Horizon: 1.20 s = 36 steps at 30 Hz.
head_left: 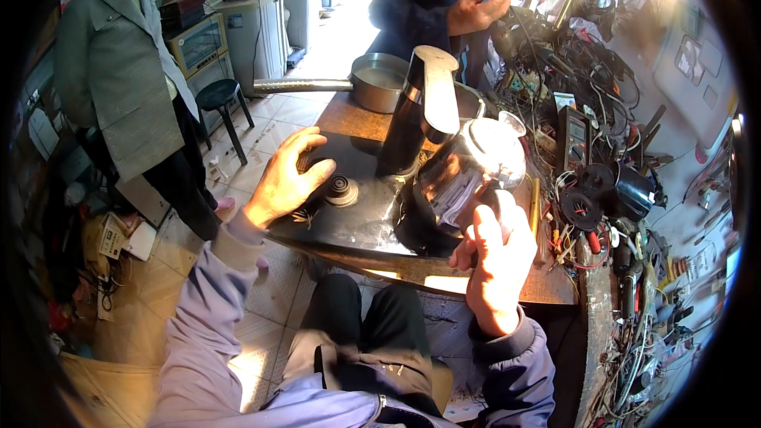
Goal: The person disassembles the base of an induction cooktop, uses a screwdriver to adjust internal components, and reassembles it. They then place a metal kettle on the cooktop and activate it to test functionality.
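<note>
A black appliance base [349,230] lies on the wooden table, carrying a round kettle connector [342,191] and an upright black column with a pale spout arm [436,87]. My left hand [289,174] is at the base's left side beside the connector, thumb and fingers apart, holding nothing. On the right of the base is a shiny kettle [452,190] with a bright lid [493,143], strongly lit by sun. My right hand [499,261] closes around the kettle's handle side; the fingers partly hide the handle.
Behind the base stands a metal saucepan [379,83], its handle pointing left. Tangled cables and tools [587,111] crowd the right side. Across the table, a person's hand [478,12] holds a small dark object. Another person in a grey coat [119,71] stands left, near a black stool [217,95].
</note>
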Available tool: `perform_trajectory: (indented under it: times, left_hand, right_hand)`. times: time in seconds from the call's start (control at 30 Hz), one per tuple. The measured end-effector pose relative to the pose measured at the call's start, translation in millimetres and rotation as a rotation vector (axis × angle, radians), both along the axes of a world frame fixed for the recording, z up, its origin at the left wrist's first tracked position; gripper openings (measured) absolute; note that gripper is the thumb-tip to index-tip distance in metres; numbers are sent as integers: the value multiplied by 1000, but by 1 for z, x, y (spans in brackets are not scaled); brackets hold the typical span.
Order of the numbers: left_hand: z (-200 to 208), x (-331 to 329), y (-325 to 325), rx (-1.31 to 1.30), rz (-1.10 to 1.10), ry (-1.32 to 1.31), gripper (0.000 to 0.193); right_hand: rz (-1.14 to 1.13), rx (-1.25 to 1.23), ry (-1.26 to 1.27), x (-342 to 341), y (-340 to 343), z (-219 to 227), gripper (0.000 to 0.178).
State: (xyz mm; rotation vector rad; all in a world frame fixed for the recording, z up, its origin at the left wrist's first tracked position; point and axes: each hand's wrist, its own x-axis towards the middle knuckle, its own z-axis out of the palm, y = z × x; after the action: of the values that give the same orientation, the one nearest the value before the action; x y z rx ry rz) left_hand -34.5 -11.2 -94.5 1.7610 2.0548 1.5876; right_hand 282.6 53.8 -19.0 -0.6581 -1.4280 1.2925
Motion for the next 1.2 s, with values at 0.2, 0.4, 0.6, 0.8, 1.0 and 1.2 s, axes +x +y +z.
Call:
perform_trajectory:
  times: [0.2,0.4,0.6,0.8,1.0,1.2]
  left_hand:
    - [-1,16,4,27,24,-140,47]
    - [-3,30,29,26,13,-56,44]
    - [-8,24,24,54,-23,-152,39]
    - [-7,25,23,44,-44,-165,37]
    - [-9,24,20,41,-83,-248,35]
    - [-8,29,16,41,-77,-213,35]
  right_hand:
    - [1,1,-60,0,-1,0,26]
    - [-63,0,-39,10,12,-7,32]
    - [58,67,-166,38,36,5,25]
    - [54,-23,-22,49,45,-9,23]
    - [-38,43,4,31,36,-19,20]
    - [-14,-34,-25,39,25,-24,24]
